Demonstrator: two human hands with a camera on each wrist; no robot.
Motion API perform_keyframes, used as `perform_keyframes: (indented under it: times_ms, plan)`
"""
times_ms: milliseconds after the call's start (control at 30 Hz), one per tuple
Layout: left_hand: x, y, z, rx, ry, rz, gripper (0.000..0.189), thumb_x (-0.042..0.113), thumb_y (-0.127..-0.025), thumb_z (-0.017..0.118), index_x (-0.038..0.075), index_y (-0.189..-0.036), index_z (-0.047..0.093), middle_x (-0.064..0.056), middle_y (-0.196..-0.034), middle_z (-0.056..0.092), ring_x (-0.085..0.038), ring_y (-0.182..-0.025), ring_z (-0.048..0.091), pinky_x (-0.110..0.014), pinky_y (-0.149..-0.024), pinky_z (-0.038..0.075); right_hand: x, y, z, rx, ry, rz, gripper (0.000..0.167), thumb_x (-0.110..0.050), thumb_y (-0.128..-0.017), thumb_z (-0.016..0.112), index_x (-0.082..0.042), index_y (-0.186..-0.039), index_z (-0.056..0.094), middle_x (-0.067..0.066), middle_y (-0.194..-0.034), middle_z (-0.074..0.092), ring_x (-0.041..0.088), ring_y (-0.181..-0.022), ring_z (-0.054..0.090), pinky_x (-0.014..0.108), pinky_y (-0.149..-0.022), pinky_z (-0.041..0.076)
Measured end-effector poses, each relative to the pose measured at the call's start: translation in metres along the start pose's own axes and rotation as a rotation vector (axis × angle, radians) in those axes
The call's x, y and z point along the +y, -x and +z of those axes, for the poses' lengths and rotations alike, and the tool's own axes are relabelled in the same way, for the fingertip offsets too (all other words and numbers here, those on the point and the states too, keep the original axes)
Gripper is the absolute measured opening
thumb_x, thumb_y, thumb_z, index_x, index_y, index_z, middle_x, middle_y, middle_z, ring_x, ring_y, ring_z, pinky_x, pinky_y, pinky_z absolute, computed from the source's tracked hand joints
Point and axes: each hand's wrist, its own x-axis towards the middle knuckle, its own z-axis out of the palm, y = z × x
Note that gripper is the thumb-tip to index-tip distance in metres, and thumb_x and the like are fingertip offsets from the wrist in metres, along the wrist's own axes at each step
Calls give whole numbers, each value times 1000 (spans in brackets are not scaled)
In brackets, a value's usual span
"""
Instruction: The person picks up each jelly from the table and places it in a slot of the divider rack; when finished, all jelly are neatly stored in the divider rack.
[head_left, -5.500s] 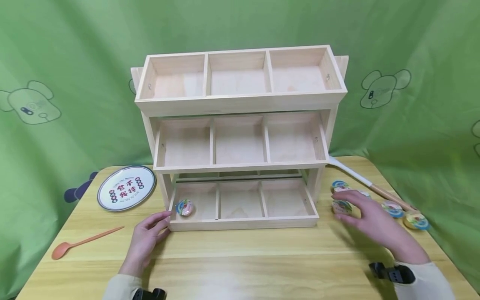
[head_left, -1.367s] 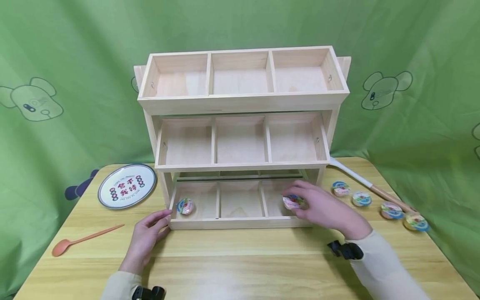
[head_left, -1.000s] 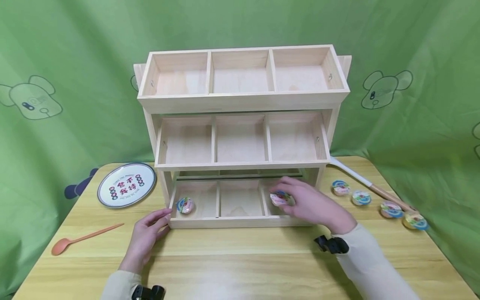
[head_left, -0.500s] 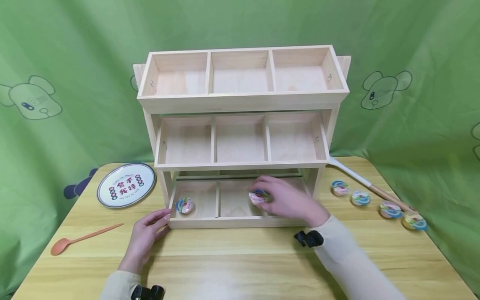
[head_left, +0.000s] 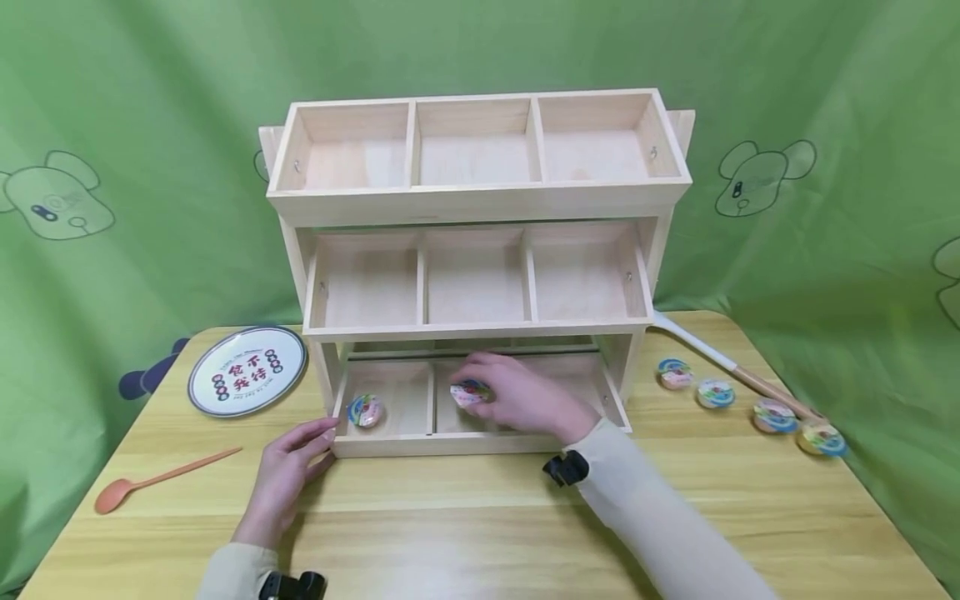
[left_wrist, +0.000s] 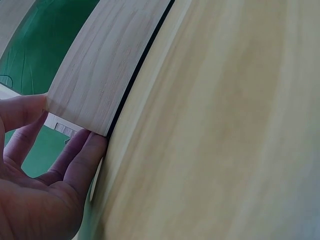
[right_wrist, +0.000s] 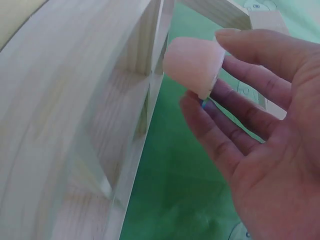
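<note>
My right hand (head_left: 517, 398) pinches a small pink jelly cup (head_left: 470, 392) by its lid rim, above the middle compartment of the bottom tray. The right wrist view shows the jelly cup (right_wrist: 192, 65) tipped sideways between thumb and fingers. My left hand (head_left: 288, 467) holds the front left corner of the bottom tray (head_left: 450, 446), thumb at the upper edge and fingers at the lower one in the left wrist view. Another jelly cup (head_left: 365, 411) lies in that tray's left compartment. The wooden three-tier rack (head_left: 480, 202) has three compartments in each tray.
Several jelly cups (head_left: 715, 393) lie on the table at the right, beside a long-handled white and wooden utensil (head_left: 738, 369). To the left are a round plate with red characters (head_left: 247, 396) and an orange spoon (head_left: 161, 479). A green curtain (head_left: 480, 42) hangs behind.
My right hand has taken a jelly cup from the table on the right and carried it leftward over the bottom tray, from right compartment to middle. The left hand has stayed at the corner.
</note>
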Motion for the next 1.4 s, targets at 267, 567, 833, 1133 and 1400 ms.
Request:
perform_keyframes:
  times_ms: [267,567,833,1133,1400]
  plan:
    - [0,0,1,2,6,0,34,3,-94,63,-6,-127,60,-18,-134,51,-20,-112,60,-32,-96,53,-11,-15,8,-12,27,-65,43,-20,-90,72,-15,-131,62,5,-134,55,22,-115,56,36,-100,49]
    - [2,-1,0,-17,-4,-3,36,3,-94,62,-6,-129,58,-19,-137,48,-20,-114,59,-31,-97,52,-23,-33,15,-3,2,-147,42,-16,-89,72,-14,-130,63,0,-131,58,17,-115,56,30,-101,48]
    - [1,-1,-1,-12,-16,-5,34,3,-94,63,-4,-127,60,-19,-135,49,-22,-114,59,-32,-96,53,-34,-50,30,-47,3,-141,41,-18,-91,71,-14,-131,63,-1,-132,57,17,-120,53,32,-106,44]
    - [0,-1,-1,-9,3,-7,34,1,-93,62,-5,-126,60,-18,-132,51,-21,-112,60,-33,-96,53,-32,-65,50,-61,36,-171,39,-18,-89,72,-14,-128,65,2,-130,58,19,-117,55,32,-104,46]
    - [1,-1,0,-7,9,-13,33,1,-94,62,-5,-126,60,-17,-132,52,-20,-112,59,-32,-96,53,-29,-73,63,-79,66,-183,36,-13,-87,72,-13,-123,68,1,-122,62,16,-109,58,27,-98,49]
